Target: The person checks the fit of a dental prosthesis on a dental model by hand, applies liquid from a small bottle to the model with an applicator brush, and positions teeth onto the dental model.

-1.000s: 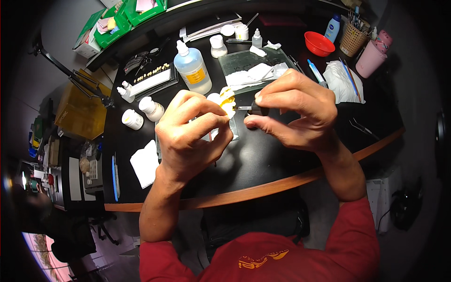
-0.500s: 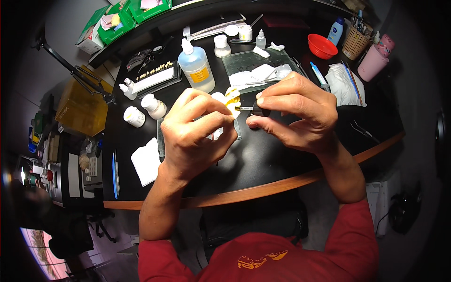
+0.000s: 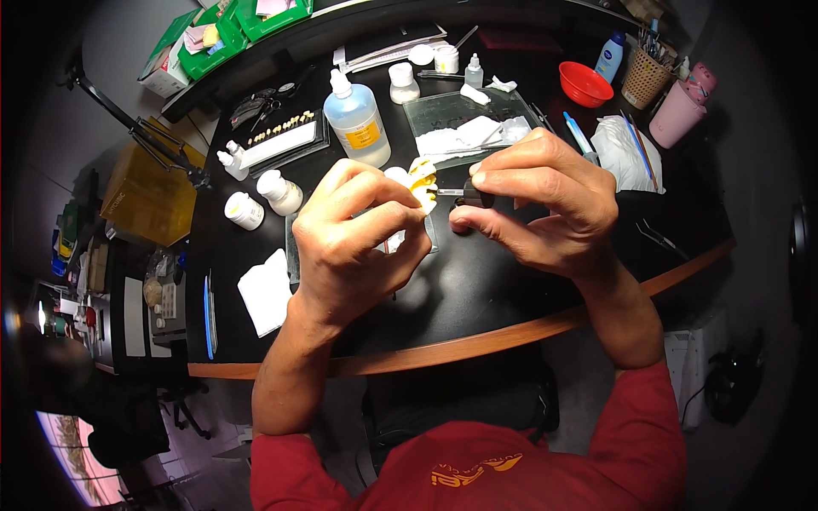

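Observation:
Above the black desk, my left hand (image 3: 354,243) is closed around a small yellow and cream piece (image 3: 423,181) that looks like a dental cast. Most of the piece is hidden by my fingers. Facing it from the right, my right hand (image 3: 554,200) pinches the black cap of a small applicator brush (image 3: 479,196) between thumb and fingers. The brush's thin, pale stem points left, its tip close to the yellow piece; whether they touch I cannot tell. Behind my left hand stands a large clear squeeze bottle (image 3: 361,146) with a yellow label.
Two white jars (image 3: 244,211) and a tooth shade guide (image 3: 277,140) stand on the left. A glass slab (image 3: 426,109) with tissues lies behind my hands. Further right are a red bowl (image 3: 584,84), a pink tumbler (image 3: 676,115) and tweezers (image 3: 662,238). A folded white tissue (image 3: 266,294) lies front left.
My right hand has shifted slightly to the right, drawing the brush tip a little away from the yellow piece. My left hand has stayed nearly still.

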`<state>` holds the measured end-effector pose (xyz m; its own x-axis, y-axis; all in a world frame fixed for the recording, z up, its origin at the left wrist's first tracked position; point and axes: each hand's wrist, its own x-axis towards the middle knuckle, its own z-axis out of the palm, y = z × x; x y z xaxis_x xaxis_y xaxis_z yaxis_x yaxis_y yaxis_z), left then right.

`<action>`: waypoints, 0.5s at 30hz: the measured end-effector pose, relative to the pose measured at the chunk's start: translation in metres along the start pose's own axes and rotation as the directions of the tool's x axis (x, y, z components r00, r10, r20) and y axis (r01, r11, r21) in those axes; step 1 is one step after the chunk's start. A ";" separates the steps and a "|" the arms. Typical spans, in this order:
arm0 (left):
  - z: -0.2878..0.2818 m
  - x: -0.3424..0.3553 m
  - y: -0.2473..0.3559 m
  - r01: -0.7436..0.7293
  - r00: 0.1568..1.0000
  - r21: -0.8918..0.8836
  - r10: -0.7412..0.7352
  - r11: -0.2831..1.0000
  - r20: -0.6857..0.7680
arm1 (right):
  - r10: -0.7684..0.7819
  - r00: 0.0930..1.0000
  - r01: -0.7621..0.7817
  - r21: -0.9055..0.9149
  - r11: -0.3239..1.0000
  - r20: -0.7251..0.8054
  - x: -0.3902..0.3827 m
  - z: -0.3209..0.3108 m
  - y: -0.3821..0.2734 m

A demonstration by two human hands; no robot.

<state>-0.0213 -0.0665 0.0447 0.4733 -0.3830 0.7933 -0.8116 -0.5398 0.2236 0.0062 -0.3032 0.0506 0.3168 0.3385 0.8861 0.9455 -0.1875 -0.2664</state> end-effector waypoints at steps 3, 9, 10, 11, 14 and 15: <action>-0.002 0.001 0.001 -0.005 1.000 0.005 0.005 1.000 0.001 | -0.010 1.000 0.011 -0.012 1.000 0.029 0.001 0.002 0.000; 0.000 0.000 0.000 0.006 1.000 -0.005 -0.006 1.000 0.000 | -0.032 0.996 0.033 0.010 0.999 -0.088 0.001 -0.002 0.007; -0.001 0.001 0.001 0.015 1.000 -0.003 -0.015 1.000 0.005 | -0.032 0.996 0.033 0.010 0.999 -0.088 0.001 -0.003 0.007; -0.003 0.002 0.001 0.014 1.000 -0.003 -0.014 1.000 0.005 | 0.018 0.996 -0.018 0.000 1.000 -0.093 0.001 -0.004 0.007; -0.010 0.003 -0.001 0.050 0.999 0.038 -0.050 0.998 0.006 | 0.127 0.988 -0.129 -0.021 0.991 -0.083 0.001 -0.004 0.012; -0.010 0.004 -0.003 0.052 0.999 0.050 -0.051 0.997 -0.013 | 0.205 0.979 -0.205 -0.020 0.979 -0.002 0.000 -0.006 0.015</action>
<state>-0.0202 -0.0584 0.0527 0.5098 -0.3452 0.7880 -0.7678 -0.5957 0.2358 0.0200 -0.3116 0.0488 0.5033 0.2915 0.8135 0.8589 -0.2715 -0.4342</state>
